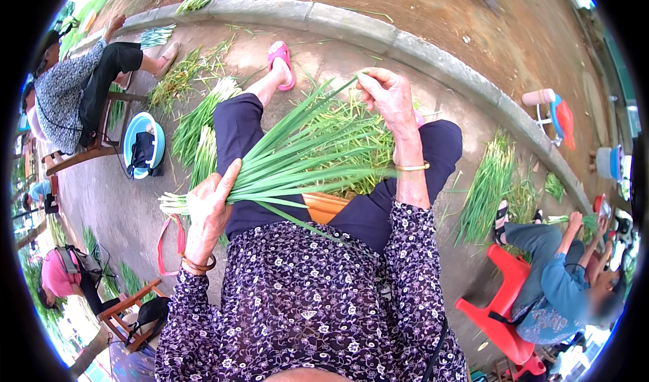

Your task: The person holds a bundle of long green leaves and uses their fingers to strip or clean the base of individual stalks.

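Observation:
My left hand (209, 207) grips a bunch of green chives (289, 154) near its pale stem ends, which stick out to the left. The long leaves fan out to the upper right over my lap. My right hand (388, 95) is raised at the far tips, with thumb and forefinger pinched on the end of a leaf. A red ribbon (161, 245) hangs beside my left wrist. On the ground between my knees lies a heap of loose green and yellowed leaves (350, 143), partly hidden by the bunch.
Bundles of chives (203, 128) lie left of my leg, and another pile (489, 184) lies to the right. A blue basin (158, 133) holds a dark bag. People sit working on both sides, one on a red plastic chair (507, 301). A stone curb (355, 24) curves ahead.

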A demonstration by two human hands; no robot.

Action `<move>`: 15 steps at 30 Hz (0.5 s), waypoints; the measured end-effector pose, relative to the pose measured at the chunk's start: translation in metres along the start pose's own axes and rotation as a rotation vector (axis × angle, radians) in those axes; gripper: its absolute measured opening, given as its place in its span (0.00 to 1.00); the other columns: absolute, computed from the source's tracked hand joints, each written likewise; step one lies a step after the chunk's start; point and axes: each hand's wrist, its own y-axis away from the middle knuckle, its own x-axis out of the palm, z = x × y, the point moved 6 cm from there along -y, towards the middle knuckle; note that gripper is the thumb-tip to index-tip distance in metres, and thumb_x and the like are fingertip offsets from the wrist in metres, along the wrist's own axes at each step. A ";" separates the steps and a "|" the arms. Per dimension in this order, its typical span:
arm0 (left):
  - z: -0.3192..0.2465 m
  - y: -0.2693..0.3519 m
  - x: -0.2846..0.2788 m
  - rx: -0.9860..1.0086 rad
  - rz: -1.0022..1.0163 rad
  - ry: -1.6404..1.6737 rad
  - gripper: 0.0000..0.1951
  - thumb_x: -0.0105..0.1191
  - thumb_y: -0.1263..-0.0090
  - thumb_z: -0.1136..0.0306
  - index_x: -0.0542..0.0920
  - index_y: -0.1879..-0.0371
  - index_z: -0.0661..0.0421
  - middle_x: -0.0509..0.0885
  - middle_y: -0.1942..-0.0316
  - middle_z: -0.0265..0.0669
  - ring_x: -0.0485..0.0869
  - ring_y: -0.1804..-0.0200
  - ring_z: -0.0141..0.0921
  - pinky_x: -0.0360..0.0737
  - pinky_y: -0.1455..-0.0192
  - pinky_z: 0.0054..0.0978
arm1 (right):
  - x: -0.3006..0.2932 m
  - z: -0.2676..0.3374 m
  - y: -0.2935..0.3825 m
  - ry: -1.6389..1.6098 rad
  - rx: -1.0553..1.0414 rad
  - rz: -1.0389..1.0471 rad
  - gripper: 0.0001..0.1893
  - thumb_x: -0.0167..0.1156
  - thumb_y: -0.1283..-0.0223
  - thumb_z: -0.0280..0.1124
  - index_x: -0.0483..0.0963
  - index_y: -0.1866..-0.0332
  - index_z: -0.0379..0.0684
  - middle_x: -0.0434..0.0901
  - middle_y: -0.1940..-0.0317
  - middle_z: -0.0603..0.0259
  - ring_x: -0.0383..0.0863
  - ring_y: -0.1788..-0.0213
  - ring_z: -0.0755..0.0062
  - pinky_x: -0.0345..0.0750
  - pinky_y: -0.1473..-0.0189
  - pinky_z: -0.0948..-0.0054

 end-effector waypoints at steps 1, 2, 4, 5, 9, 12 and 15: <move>0.000 0.000 0.001 -0.001 0.003 0.009 0.36 0.55 0.64 0.81 0.70 0.46 0.46 0.63 0.83 0.33 0.68 0.82 0.32 0.66 0.79 0.29 | 0.000 -0.001 -0.001 0.034 -0.007 0.005 0.07 0.56 0.47 0.28 0.75 0.66 0.36 0.77 0.78 0.67 0.70 0.81 0.88 0.67 0.81 0.87; -0.001 0.000 -0.001 -0.010 0.004 0.029 0.35 0.54 0.64 0.81 0.70 0.47 0.47 0.63 0.83 0.34 0.68 0.82 0.33 0.66 0.79 0.31 | -0.001 -0.003 -0.002 0.068 -0.014 0.009 0.07 0.56 0.47 0.27 0.75 0.66 0.36 0.77 0.78 0.67 0.70 0.81 0.88 0.67 0.80 0.87; 0.003 0.001 0.001 -0.043 0.029 0.072 0.33 0.54 0.62 0.81 0.71 0.48 0.48 0.66 0.83 0.35 0.70 0.82 0.35 0.67 0.79 0.31 | -0.002 -0.004 -0.001 0.111 0.000 -0.014 0.06 0.56 0.48 0.27 0.76 0.67 0.35 0.77 0.79 0.69 0.70 0.80 0.88 0.67 0.78 0.86; 0.005 0.001 0.003 -0.059 0.041 0.094 0.32 0.53 0.60 0.81 0.71 0.49 0.48 0.68 0.83 0.36 0.71 0.81 0.36 0.68 0.78 0.32 | -0.001 -0.004 0.000 0.143 -0.007 -0.012 0.06 0.56 0.48 0.26 0.76 0.67 0.35 0.76 0.79 0.69 0.69 0.80 0.88 0.66 0.79 0.86; 0.007 0.004 0.007 -0.140 0.080 0.291 0.23 0.52 0.52 0.79 0.72 0.52 0.52 0.73 0.82 0.40 0.74 0.79 0.40 0.70 0.77 0.32 | 0.002 -0.007 -0.003 0.303 -0.106 0.024 0.06 0.55 0.49 0.24 0.76 0.68 0.34 0.74 0.81 0.72 0.68 0.79 0.89 0.64 0.79 0.86; 0.012 0.010 0.020 -0.198 0.156 0.470 0.13 0.52 0.41 0.71 0.73 0.56 0.57 0.73 0.87 0.35 0.73 0.84 0.35 0.68 0.79 0.27 | 0.003 -0.012 -0.003 0.413 -0.146 0.062 0.06 0.55 0.51 0.25 0.75 0.69 0.34 0.75 0.81 0.69 0.71 0.80 0.84 0.66 0.79 0.82; 0.016 0.031 0.045 -0.732 0.615 1.068 0.12 0.52 0.38 0.64 0.74 0.59 0.57 0.66 0.89 0.24 0.64 0.89 0.22 0.61 0.84 0.20 | 0.012 -0.002 0.003 0.787 -0.359 0.055 0.06 0.55 0.52 0.27 0.75 0.70 0.35 0.76 0.80 0.62 0.75 0.78 0.70 0.69 0.76 0.73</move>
